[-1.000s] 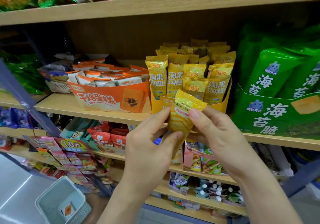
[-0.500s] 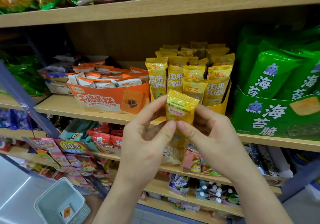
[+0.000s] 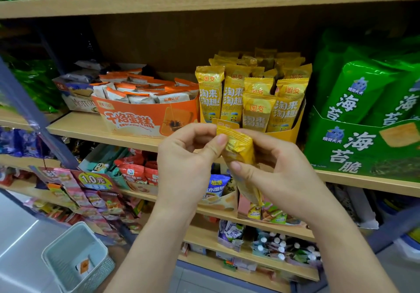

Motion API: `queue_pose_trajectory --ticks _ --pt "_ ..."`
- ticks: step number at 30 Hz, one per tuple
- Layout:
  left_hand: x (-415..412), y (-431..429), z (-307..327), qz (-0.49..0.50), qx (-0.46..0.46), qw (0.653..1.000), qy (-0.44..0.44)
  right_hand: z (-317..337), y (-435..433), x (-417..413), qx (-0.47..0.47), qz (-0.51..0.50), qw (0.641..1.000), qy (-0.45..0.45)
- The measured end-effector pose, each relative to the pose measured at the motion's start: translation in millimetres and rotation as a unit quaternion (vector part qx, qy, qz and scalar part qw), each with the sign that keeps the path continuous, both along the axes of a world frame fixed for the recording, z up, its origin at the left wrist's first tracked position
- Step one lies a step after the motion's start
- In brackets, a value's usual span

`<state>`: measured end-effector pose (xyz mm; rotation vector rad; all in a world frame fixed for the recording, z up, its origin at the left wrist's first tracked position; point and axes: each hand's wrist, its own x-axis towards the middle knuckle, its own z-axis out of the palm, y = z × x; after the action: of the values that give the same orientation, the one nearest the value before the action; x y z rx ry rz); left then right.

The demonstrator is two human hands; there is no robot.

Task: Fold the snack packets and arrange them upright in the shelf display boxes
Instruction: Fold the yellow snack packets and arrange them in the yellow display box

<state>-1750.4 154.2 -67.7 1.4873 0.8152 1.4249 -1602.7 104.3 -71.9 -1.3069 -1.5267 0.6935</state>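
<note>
My left hand pinches the top crimp of a long yellow foil snack packet; my right hand grips its middle. Long axis near upright, top leaning left, tail hanging. Held before the wooden shelf's front edge, below the yellow cardboard display box.

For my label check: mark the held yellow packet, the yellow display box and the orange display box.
held yellow packet (image 3: 239, 144), head view, upper half.
yellow display box (image 3: 291, 135), head view, front wall, right end.
orange display box (image 3: 136, 122), head view, printed front wall.
</note>
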Motion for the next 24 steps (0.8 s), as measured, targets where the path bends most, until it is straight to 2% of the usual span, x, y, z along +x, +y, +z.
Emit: queue_pose_trajectory --ticks 5,8,13,18,22,24 --pt "-2.8 0.8 3.7 -0.063 0.078 0.991 0.086 -1.9 1.6 2.1 -0.002 0.003 0.998 -0.056" --pt "-1.1 3.6 2.9 -0.062 0.104 0.984 0.132 -2.3 2.6 4.1 0.010 0.004 0.998 -0.067" --pt "1.5 6.7 0.0 -0.013 0.112 0.985 0.131 -8.8 7.1 6.6 0.012 -0.011 0.997 -0.076" --pt "3.7 6.7 -6.5 0.030 0.089 0.992 0.089 -17.9 5.7 14.5 -0.014 -0.013 0.994 -0.111" --pt "5.1 21.0 -19.5 0.039 0.117 0.982 0.142 -27.1 16.3 10.5 0.005 -0.051 0.986 -0.161" --pt "11.3 18.5 -17.1 0.053 0.140 0.979 0.138 -22.5 19.3 5.5 0.011 -0.066 0.979 -0.193"
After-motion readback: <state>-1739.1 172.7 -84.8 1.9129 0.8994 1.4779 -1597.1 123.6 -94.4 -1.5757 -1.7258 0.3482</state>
